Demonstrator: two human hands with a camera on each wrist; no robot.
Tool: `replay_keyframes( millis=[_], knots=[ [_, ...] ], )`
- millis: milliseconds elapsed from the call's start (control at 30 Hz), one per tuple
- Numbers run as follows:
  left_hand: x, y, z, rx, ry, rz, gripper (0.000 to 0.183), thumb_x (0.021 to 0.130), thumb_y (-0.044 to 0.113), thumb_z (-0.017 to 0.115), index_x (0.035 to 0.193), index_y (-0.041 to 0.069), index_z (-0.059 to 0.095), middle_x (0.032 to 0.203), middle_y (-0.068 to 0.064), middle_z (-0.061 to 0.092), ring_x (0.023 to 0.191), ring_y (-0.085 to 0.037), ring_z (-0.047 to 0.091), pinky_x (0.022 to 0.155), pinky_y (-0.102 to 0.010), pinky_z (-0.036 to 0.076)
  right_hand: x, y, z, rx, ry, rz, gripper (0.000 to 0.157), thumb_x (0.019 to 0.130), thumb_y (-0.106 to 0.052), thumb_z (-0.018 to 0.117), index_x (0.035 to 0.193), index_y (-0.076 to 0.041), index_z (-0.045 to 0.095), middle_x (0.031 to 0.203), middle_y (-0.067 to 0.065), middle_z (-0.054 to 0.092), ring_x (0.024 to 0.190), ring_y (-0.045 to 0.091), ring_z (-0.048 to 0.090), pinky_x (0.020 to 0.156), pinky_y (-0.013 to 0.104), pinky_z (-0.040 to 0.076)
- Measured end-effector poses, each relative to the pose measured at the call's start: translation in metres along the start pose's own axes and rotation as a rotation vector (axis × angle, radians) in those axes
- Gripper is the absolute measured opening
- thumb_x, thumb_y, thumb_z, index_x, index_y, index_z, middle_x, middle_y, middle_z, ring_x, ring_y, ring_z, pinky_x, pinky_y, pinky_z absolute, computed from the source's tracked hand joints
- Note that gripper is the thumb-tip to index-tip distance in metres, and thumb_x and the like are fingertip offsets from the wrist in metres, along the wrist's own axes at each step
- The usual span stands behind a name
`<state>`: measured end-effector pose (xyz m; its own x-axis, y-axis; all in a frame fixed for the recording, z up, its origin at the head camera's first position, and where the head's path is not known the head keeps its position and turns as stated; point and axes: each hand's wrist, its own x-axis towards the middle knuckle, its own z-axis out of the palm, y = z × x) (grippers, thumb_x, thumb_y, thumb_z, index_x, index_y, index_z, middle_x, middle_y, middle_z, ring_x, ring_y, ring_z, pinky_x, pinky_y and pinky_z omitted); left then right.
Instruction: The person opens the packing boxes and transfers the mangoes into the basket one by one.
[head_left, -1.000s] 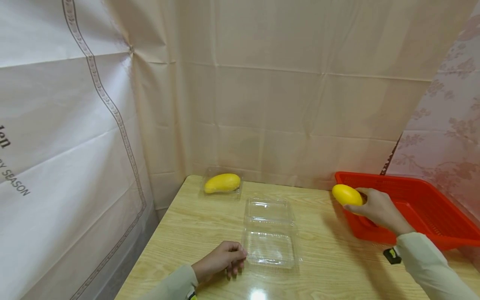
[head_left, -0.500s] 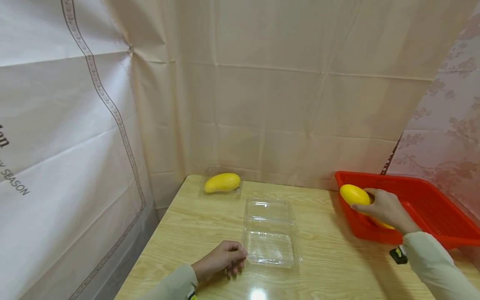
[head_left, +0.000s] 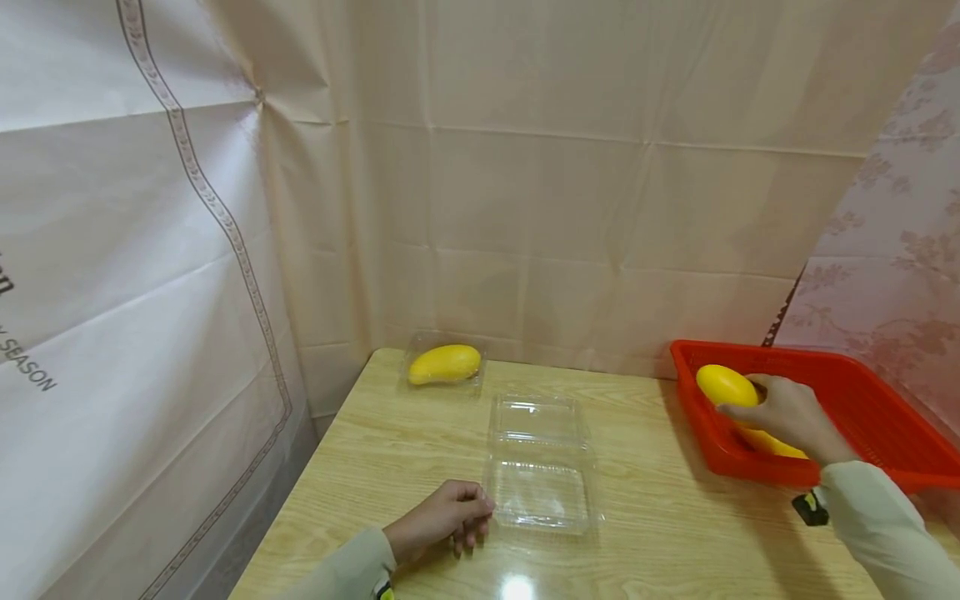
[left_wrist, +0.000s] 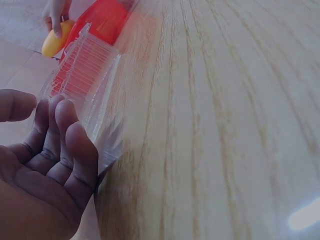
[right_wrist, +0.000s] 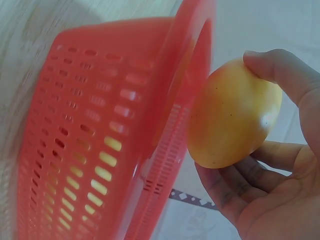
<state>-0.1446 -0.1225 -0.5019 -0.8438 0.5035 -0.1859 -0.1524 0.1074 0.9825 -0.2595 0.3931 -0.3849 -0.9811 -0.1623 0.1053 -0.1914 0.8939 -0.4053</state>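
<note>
My right hand (head_left: 795,414) grips a yellow mango (head_left: 726,387) over the near left part of the red plastic basket (head_left: 873,375). In the right wrist view the thumb lies on one side of the mango (right_wrist: 232,117) and the fingers on the other, beside the basket's rim. Inside the basket lies another yellow fruit (head_left: 776,445), partly hidden by the hand. My left hand (head_left: 446,517) rests low on the table with curled fingers. Its thumb and fingertips pinch the left edge of an opened clear plastic clamshell box (head_left: 542,496).
At the table's far left corner a second clear box (head_left: 480,385) holds a yellow mango (head_left: 445,365). Behind the wooden table (head_left: 637,533) hangs a beige cloth (head_left: 525,208). A white printed cloth (head_left: 135,350) hangs on the left.
My right hand has carried the mango rightward, from the basket's left rim to over its inside. The other fruit in the basket shows more. My left hand and the clamshell box stay put.
</note>
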Motion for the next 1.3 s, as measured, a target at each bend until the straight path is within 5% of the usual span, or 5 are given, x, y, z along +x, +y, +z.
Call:
replay_keyframes(
  millis=[467,1300],
  knots=[
    [0.0,0.002,-0.002,-0.011,-0.01,-0.003,0.033,0.105,0.019,0.059,0.103,-0.014,0.061,0.079,-0.005,0.065,0.058,-0.01,0.055,0.045,-0.02,0.046,-0.004,0.026,-0.002,-0.018,-0.029,0.057,0.089,0.087,-0.055,0.078,0.132,0.018,0.052,0.11,0.028,0.065,0.087,0.035,0.057,0.069,0.039,0.049],
    [0.0,0.001,-0.002,0.0,-0.01,0.005,0.032,0.105,0.02,0.059,0.1,-0.011,0.062,0.078,-0.005,0.065,0.058,-0.011,0.055,0.045,-0.021,0.046,-0.006,0.041,0.011,-0.047,-0.05,0.04,0.063,0.089,-0.046,0.079,0.109,0.012,0.066,0.079,0.005,0.058,0.071,0.023,0.049,0.061,0.034,0.039]
  ],
)
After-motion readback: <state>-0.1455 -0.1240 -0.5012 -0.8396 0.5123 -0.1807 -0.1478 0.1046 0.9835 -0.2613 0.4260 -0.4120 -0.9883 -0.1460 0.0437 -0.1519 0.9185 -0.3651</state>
